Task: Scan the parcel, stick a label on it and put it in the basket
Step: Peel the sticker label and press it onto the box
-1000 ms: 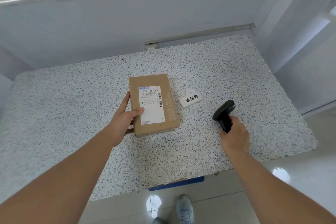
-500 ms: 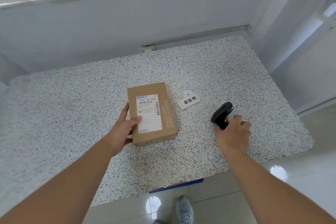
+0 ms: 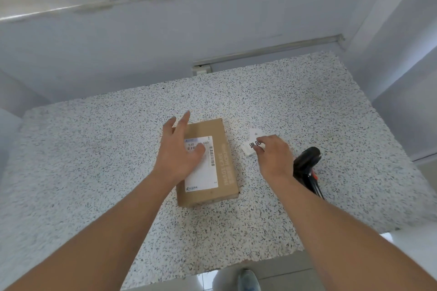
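Note:
A brown cardboard parcel (image 3: 222, 168) with a white shipping label lies flat on the speckled table (image 3: 94, 160). My left hand (image 3: 179, 151) rests open on top of it, fingers spread over the label. To its right lies a small white stack of labels (image 3: 250, 146) with black characters. My right hand (image 3: 272, 156) has its fingertips on that stack, pinching at its edge. The black handheld scanner (image 3: 307, 168) lies on the table just right of my right wrist, with nothing gripping it. No basket is in view.
The table's far edge meets a pale wall with a rail (image 3: 260, 52) along it. The front edge of the table runs close to my body, and a shoe (image 3: 248, 281) shows on the tiled floor below.
My right hand let go of the scanner, which now lies on the table, and moved left onto the label stack. My left hand shifted from the parcel's side to its top.

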